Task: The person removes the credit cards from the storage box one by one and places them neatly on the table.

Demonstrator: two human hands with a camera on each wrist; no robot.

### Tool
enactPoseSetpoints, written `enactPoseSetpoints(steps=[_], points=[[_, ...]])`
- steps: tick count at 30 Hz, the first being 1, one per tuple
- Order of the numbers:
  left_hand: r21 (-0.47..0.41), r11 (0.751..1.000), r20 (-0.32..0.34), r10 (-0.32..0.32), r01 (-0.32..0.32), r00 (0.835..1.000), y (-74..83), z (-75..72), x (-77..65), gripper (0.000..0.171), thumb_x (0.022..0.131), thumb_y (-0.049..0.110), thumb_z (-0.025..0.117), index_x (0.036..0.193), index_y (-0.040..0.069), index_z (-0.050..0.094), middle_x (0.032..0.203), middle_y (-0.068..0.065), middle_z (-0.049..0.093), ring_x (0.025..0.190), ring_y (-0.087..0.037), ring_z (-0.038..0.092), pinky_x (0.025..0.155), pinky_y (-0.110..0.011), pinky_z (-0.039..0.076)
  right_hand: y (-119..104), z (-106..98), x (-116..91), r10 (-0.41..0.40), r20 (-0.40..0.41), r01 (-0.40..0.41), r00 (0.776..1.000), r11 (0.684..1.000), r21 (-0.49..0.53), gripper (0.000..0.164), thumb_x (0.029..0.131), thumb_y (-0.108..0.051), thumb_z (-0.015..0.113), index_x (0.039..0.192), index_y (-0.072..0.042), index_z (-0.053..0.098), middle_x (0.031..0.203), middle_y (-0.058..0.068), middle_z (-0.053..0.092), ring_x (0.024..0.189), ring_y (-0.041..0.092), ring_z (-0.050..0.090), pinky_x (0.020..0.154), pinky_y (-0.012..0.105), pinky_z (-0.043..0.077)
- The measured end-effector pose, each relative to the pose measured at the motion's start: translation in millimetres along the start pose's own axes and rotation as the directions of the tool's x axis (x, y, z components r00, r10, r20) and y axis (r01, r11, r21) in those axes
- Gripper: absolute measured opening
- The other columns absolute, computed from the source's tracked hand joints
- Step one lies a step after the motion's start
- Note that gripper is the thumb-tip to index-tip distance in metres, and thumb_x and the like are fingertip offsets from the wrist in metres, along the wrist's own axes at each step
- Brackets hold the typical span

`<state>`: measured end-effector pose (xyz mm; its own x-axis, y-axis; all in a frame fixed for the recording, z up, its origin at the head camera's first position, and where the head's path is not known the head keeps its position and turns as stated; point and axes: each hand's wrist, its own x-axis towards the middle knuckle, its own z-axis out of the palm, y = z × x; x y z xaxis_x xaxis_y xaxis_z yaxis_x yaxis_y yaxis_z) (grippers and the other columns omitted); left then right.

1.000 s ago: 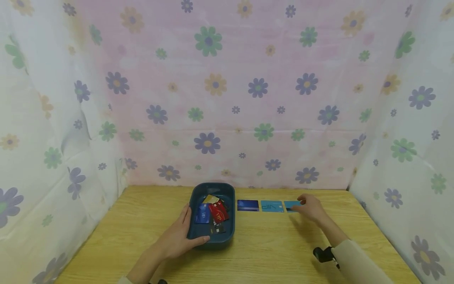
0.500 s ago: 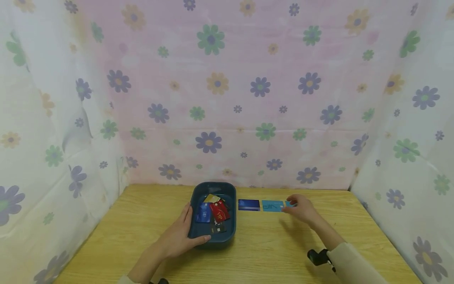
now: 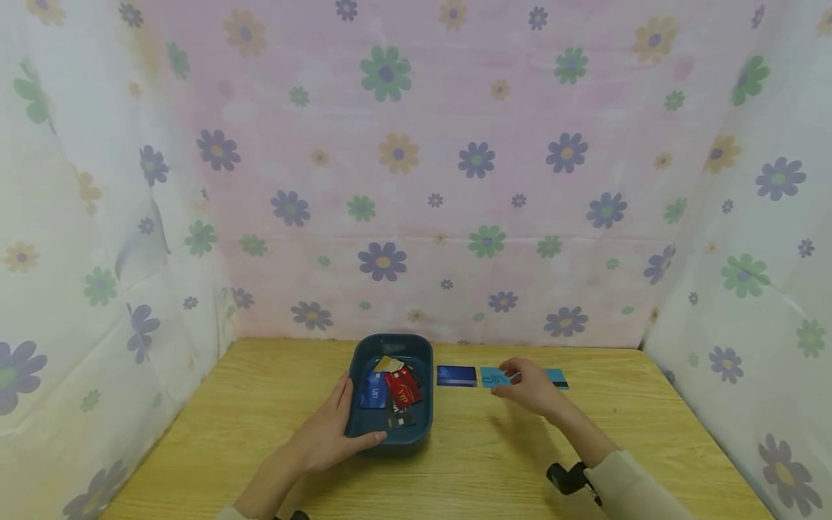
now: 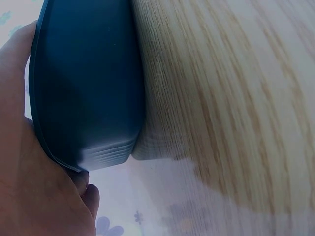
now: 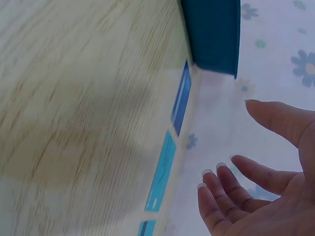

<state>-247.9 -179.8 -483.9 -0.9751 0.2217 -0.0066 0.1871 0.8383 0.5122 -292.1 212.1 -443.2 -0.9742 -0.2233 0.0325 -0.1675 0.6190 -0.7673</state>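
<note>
A dark teal plastic bin [image 3: 425, 422] stands on the table, and my left hand [image 3: 315, 437] holds its left side, thumb over the near rim. Inside lie a red VIP card [image 3: 404, 391], a blue VIP card [image 3: 373, 391], a gold card [image 3: 386, 363] and a black card [image 3: 403, 419], overlapping. To the bin's right, three cards form a row: a dark blue card [image 3: 456, 375], a light blue card [image 3: 489, 378] and a striped light blue card [image 3: 560, 378]. Above the row hovers my right hand [image 5: 266, 191], fingers spread and loosely bent, holding nothing.
The wooden table [image 3: 481, 462] ends at a flowered curtain [image 3: 429, 289] close behind the cards. More flowered cloth hangs on both sides. A black wrist device [image 3: 568, 478] sits under the right sleeve [image 3: 633, 484].
My right hand has moved left from the striped light blue card to over the middle light blue card, uncovering the striped card. The left hand and bin have stayed put.
</note>
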Motion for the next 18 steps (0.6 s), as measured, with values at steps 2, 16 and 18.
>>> enactPoseSetpoints(steps=[2,16,18], points=[[-0.001,1.000,-0.002,0.002,-0.002,1.000,0.2,0.0,0.1,0.129,0.080,0.079,0.066,0.163,0.000,0.006,0.171,-0.018,0.001,0.151,-0.046,0.025,0.115,-0.062,0.033,-4.1,3.4,-0.8,-0.004,0.004,0.004,1.000,1.000,0.009,0.050,0.089,-0.019,0.080,0.129,0.005,0.062,0.126,0.024,0.060,0.106,0.032,0.059,0.083,0.046,0.055],[-0.009,1.000,-0.002,0.001,-0.001,1.000,0.8,-0.7,-0.1,0.132,0.078,0.083,0.064,0.163,0.000,0.006,0.171,-0.018,0.001,0.151,-0.046,0.026,0.115,-0.061,0.033,-27.4,24.9,-1.9,-0.081,0.044,0.078,0.996,0.995,0.065,0.048,0.091,-0.018,0.078,0.132,0.003,0.061,0.128,0.021,0.059,0.115,0.040,0.058,0.087,0.049,0.054],[-0.009,1.000,-0.003,0.000,0.000,1.000,1.1,-1.3,-0.4,0.131,0.079,0.082,0.065,0.163,0.000,0.006,0.171,-0.018,0.001,0.151,-0.046,0.026,0.115,-0.062,0.033,-31.4,28.2,-1.2,-0.099,0.044,0.097,0.994,0.994,0.054,0.047,0.091,-0.018,0.078,0.131,0.002,0.062,0.127,0.020,0.060,0.114,0.039,0.059,0.087,0.048,0.055]])
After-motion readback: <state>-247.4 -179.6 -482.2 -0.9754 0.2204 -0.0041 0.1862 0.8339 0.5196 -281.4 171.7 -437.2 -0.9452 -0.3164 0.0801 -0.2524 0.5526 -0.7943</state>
